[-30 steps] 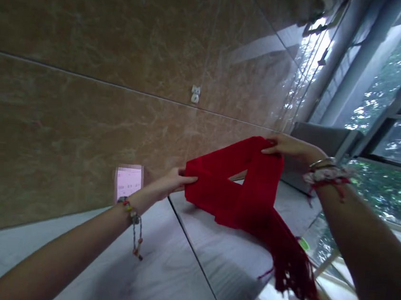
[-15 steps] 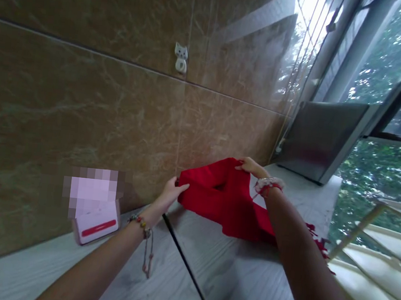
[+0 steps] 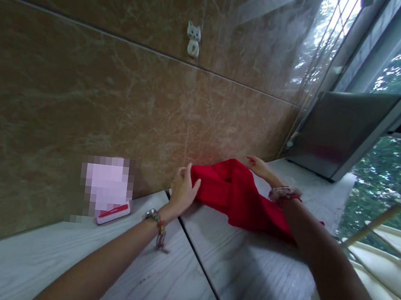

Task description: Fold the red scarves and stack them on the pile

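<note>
A folded red cloth [image 3: 218,190] stands in loose, raised folds on the white wood-grain table [image 3: 158,279] near the wall. My left hand [image 3: 183,191] is at its left end, the thumb in front of the cloth and the fingers curled by its upper edge. Just right of the cloth's raised top, my right hand [image 3: 260,168] is apart from it, with the fingers loosely extended. A small red spot shows at a fingertip there. My right forearm hides part of the cloth's right end.
A pink box-like thing [image 3: 113,212], partly blurred out, stands against the brown tiled wall [image 3: 84,99]. A white cat-shaped hook [image 3: 194,39] is on the tiles. Back right is a grey panel-like box [image 3: 342,131] by the window. Cream shelves [image 3: 384,269] stand right of the table.
My right hand has let go of the cloth's top edge and moved slightly right. My left hand has turned more upright at the left end. The view has shifted.
</note>
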Demonstrator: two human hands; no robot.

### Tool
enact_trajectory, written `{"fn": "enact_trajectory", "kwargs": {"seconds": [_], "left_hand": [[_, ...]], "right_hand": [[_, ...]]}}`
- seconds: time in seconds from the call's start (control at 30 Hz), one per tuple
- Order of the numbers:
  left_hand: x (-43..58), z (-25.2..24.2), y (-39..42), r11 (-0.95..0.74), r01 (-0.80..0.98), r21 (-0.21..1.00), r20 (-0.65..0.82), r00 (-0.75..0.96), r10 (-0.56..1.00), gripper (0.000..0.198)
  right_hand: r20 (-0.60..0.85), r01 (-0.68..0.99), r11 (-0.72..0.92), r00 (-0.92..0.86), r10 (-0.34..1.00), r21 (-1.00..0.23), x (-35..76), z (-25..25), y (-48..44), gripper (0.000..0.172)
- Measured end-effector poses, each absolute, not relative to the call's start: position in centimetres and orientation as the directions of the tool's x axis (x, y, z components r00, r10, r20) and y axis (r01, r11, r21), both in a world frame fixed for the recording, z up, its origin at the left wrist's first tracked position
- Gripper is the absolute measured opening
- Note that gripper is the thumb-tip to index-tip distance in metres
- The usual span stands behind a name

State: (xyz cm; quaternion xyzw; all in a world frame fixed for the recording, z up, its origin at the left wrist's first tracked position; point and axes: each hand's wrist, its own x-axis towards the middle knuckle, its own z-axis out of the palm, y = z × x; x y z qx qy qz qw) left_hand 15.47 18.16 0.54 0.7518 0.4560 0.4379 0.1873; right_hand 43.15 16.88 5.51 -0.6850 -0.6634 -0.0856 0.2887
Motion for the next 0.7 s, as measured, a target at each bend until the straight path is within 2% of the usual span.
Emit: {"fn": "enact_trajectory", "kwargs": {"seconds": [0.03,0.1,0.17,0.27,0.37,0.53,0.7], "left_hand": [[15.6,0.6,17.2,-0.625,0.582,0.52,0.569,0.31,0.762,0.055],[16.2,0.7,15.6,-0.791,0.554,0.257,0.595,0.555,0.582,0.053],[17.1,1.0,14.3,-0.877,0.461,0.135,0.489,0.739,0.464,0.053],[18.2,1.5,13.5,-0.908,0.394,0.139,0.245,0.875,0.417,0.054],[18.6,1.5,13.6,-0.915,0.38,0.135,0.088,0.915,0.393,0.056],[18.5,1.3,13.6,-0.908,0.403,0.116,0.069,0.908,0.412,0.054],[18.6,1.5,13.0,-0.895,0.437,0.093,0.071,0.893,0.444,0.055]], "right_hand": [[0.487,0.96,0.047,0.099,0.868,-0.277,43.4,5.6,16.0,0.031],[0.444,0.963,0.081,0.044,0.895,-0.258,43.6,5.1,13.5,0.033],[0.393,0.962,0.156,-0.058,0.918,-0.223,43.5,3.7,10.4,0.038],[0.298,0.971,0.148,-0.087,0.951,-0.188,43.2,1.0,5.9,0.044],[0.224,0.994,-0.017,0.042,0.974,-0.112,43.5,-0.6,2.7,0.046],[0.162,0.964,-0.264,0.262,0.951,-0.009,46.0,-1.0,-0.1,0.043],[0.172,0.935,-0.354,0.344,0.923,0.029,48.0,-0.6,-0.8,0.039]]}}
